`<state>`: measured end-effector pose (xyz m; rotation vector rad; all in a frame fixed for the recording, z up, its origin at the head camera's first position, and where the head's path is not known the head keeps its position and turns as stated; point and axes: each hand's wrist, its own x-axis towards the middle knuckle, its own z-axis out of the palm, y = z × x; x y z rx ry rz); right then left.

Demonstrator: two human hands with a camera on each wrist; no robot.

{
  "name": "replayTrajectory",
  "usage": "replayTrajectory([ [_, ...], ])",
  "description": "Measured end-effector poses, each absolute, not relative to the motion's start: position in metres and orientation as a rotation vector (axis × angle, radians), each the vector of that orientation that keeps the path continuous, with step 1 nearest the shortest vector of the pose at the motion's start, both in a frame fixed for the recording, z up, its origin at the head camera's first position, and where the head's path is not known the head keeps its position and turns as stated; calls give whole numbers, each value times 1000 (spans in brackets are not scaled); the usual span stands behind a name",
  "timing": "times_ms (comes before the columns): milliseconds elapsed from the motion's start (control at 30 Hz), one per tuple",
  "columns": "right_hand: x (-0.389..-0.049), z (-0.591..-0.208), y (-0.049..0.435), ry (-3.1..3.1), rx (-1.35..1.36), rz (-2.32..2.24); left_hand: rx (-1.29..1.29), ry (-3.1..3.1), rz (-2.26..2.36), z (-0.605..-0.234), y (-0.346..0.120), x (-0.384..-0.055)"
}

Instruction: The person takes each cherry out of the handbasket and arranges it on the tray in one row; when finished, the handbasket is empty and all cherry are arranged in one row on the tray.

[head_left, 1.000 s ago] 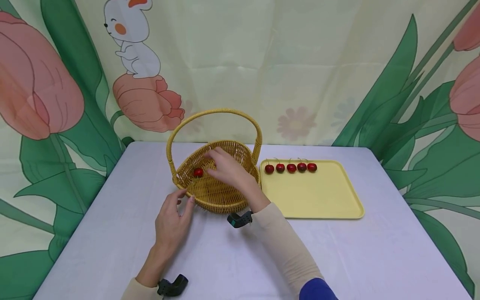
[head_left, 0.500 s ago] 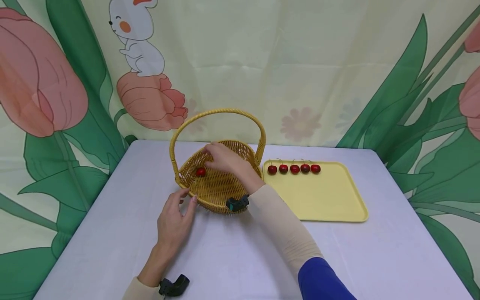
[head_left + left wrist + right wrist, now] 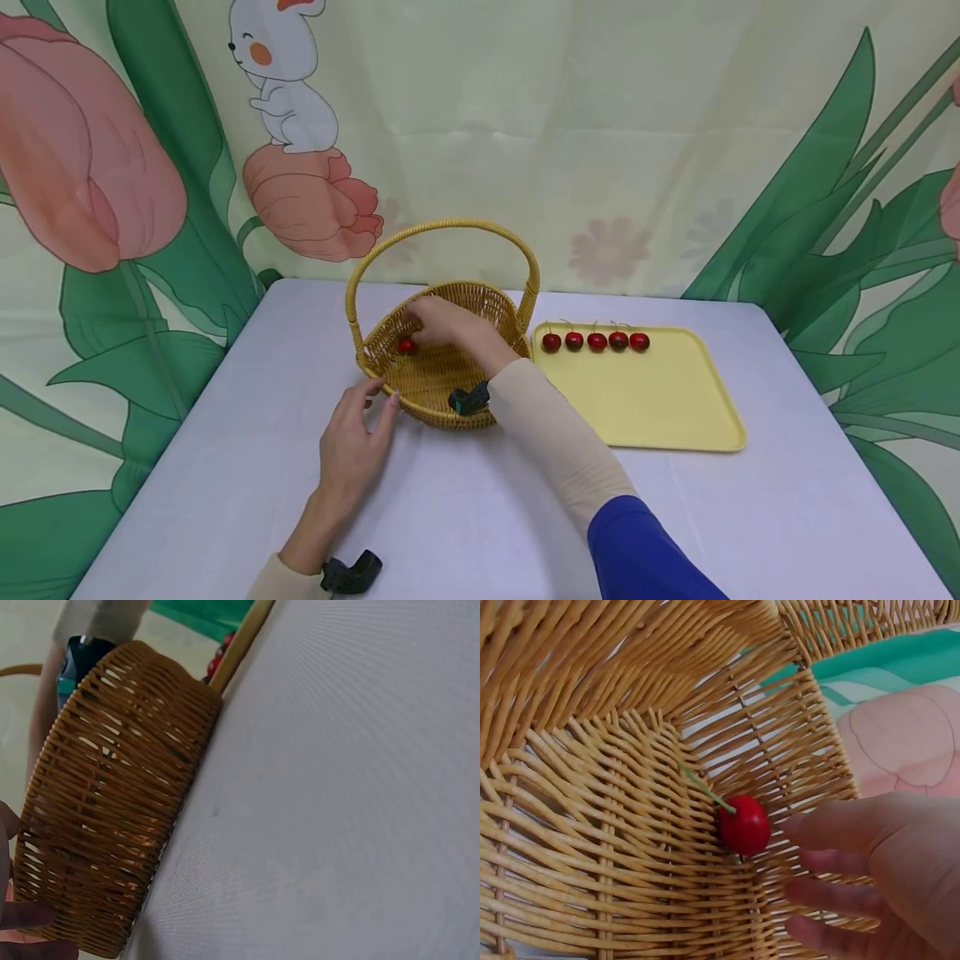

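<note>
A red cherry point(image 3: 407, 345) with a green stem lies inside a wicker basket point(image 3: 422, 409) with a tall arched handle. My right hand point(image 3: 447, 325) reaches into the basket beside it. In the right wrist view, the fingers of that hand point(image 3: 870, 862) are spread loosely, and the thumb tip comes close to the cherry point(image 3: 744, 826) without gripping it. My left hand point(image 3: 356, 442) is at the basket's front-left rim, its fingertips right at the edge. The left wrist view shows a few of its fingers point(image 3: 30, 915) against the woven side point(image 3: 112, 795).
Right of the basket lies a yellow tray point(image 3: 667, 392), with several cherries point(image 3: 597, 342) lined up along its back edge. A white cloth point(image 3: 480, 517) covers the table. Behind it hangs a curtain point(image 3: 480, 108) printed with tulips and a rabbit.
My right hand has lowered into the basket, closer to the cherry. My left hand keeps its place at the rim. The whole head view has shifted slightly.
</note>
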<state>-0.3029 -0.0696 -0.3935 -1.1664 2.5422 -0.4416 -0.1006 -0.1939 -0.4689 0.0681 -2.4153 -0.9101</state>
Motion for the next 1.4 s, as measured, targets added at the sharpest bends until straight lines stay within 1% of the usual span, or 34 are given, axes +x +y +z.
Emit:
replayTrajectory([
  [233, -301, -396, -71, 2406, -1222, -367, 60, -2408, -898, -469, -194, -101],
  [833, -299, -396, -65, 2388, -1118, -333, 62, -2409, -906, -469, -192, -100],
  [933, -298, -393, -65, 2396, -1120, -338, 59, -2407, -901, -469, -192, -100],
  [1233, -293, -376, -57, 2416, -1236, -399, 53, -2403, -899, -468, -194, -101],
  [1400, -285, -365, -49, 2467, -1220, -420, 57, -2404, -892, -469, -194, -101],
])
